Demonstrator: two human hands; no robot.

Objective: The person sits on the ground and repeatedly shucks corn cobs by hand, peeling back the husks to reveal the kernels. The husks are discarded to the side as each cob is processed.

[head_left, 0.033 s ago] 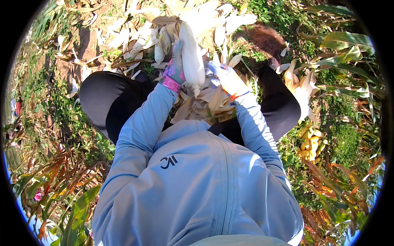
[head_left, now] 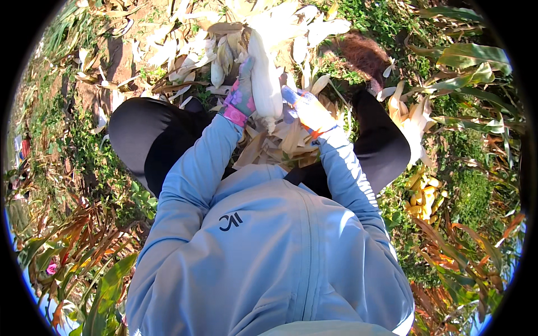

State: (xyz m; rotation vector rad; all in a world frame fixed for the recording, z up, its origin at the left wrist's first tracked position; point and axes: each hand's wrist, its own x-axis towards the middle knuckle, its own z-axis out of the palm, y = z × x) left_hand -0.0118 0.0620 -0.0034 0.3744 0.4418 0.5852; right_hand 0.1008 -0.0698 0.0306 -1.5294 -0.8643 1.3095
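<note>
A corn ear (head_left: 265, 78) in pale, whitish husk hangs lengthwise between my hands, its narrow tip toward me. My left hand (head_left: 241, 97), in a grey floral glove with a pink cuff, is closed along the ear's left side; the far fingers are partly hidden behind it. My right hand (head_left: 309, 110), in a purple and orange patterned glove, is just right of the ear with a small gap. Its fingers are bent together, and strong sunlight hides what they may hold. Loose dry husks (head_left: 283, 143) lie between my legs below the hands.
More husks (head_left: 188, 64) spread over the ground ahead. A pile of yellow corn ears (head_left: 424, 196) lies right of my right knee, with a bunch of pale husks (head_left: 412, 120) ahead of it. Green corn leaves (head_left: 476, 59) stand at the right. Reddish-brown fibres (head_left: 363, 53) lie at the far right.
The corn ear and my left hand have shifted very slightly right. My right hand has turned or moved a little beside it.
</note>
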